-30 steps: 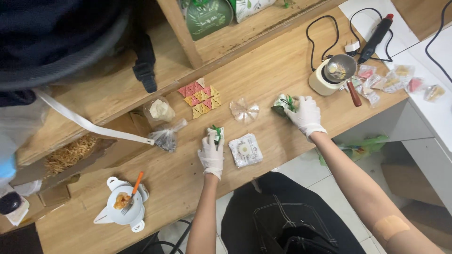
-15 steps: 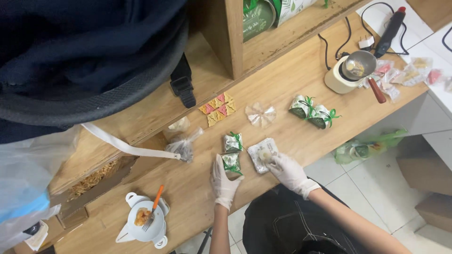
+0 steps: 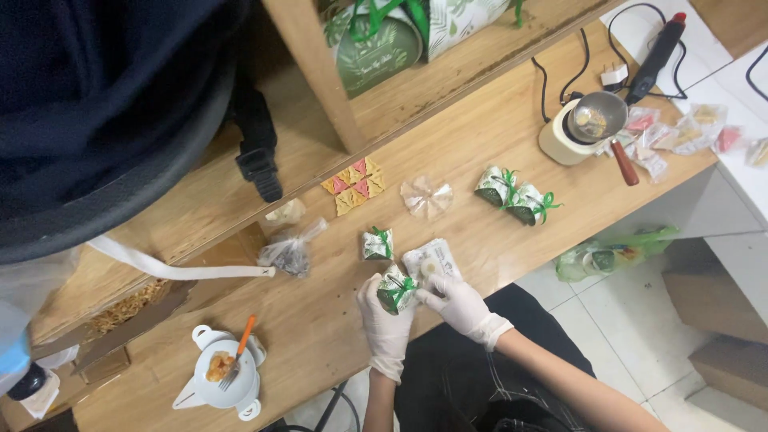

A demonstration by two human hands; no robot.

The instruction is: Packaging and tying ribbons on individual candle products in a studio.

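Note:
Both hands wear white gloves near the front edge of a wooden table (image 3: 320,320). My left hand (image 3: 384,320) grips a small green-and-white wrapped packet with a green ribbon (image 3: 398,290). My right hand (image 3: 460,304) touches the same packet from the right, its fingers at the ribbon. Just above lies a flat white packet (image 3: 432,258). Another ribboned packet (image 3: 376,244) stands to the upper left. Two finished green packets (image 3: 516,196) sit further right.
A clear cellophane bow (image 3: 426,197) and a block of red and yellow squares (image 3: 354,184) lie mid-table. A small pot on a warmer (image 3: 580,128), loose wrapped sweets (image 3: 680,132), a white dish with an orange-handled tool (image 3: 228,376) and a plastic bag (image 3: 290,250) are also here.
My right hand came back from the two green packets on the right to the packet by my left hand. The left hand now lifts that packet with both hands on it.

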